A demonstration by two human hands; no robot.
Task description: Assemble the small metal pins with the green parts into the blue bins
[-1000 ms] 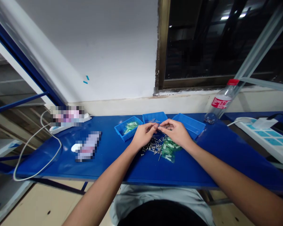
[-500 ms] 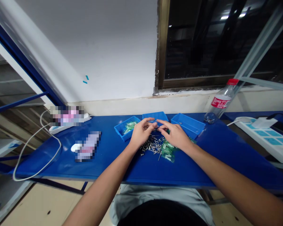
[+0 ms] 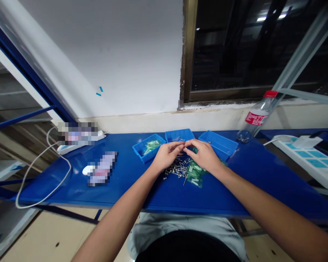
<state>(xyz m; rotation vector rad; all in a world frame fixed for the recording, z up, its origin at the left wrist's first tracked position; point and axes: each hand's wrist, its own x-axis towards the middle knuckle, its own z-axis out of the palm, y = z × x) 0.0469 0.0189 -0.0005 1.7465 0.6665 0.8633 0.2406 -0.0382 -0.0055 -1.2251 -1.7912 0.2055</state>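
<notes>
Fingertips of my left hand (image 3: 168, 155) and my right hand (image 3: 205, 154) meet above a pile of metal screws (image 3: 179, 168). Both hands are closed in a pinch around a small, slim, light-coloured piece; its kind is too small to make out. Beside the pile, under my right hand, lie green clear packets (image 3: 194, 174) with white pieces inside. Just beyond my hands is a blue tray (image 3: 179, 134) holding some screws. The blue tray on the left (image 3: 143, 157) holds more green packets (image 3: 152, 146). Another blue tray (image 3: 220, 143) stands to the right, with a small item near its back edge.
A plastic bottle with a red cap (image 3: 255, 118) stands at the back right, beside a metal post. A power strip (image 3: 311, 158) is at the right. On the left lie a blurred flat object (image 3: 103, 169), a white oval item (image 3: 88, 170) and a looped white cable (image 3: 43, 151).
My fingers have drawn closer together over the pile. My hands sit slightly lower, so the screws in the middle tray show more. The trays and packets have stayed in place.
</notes>
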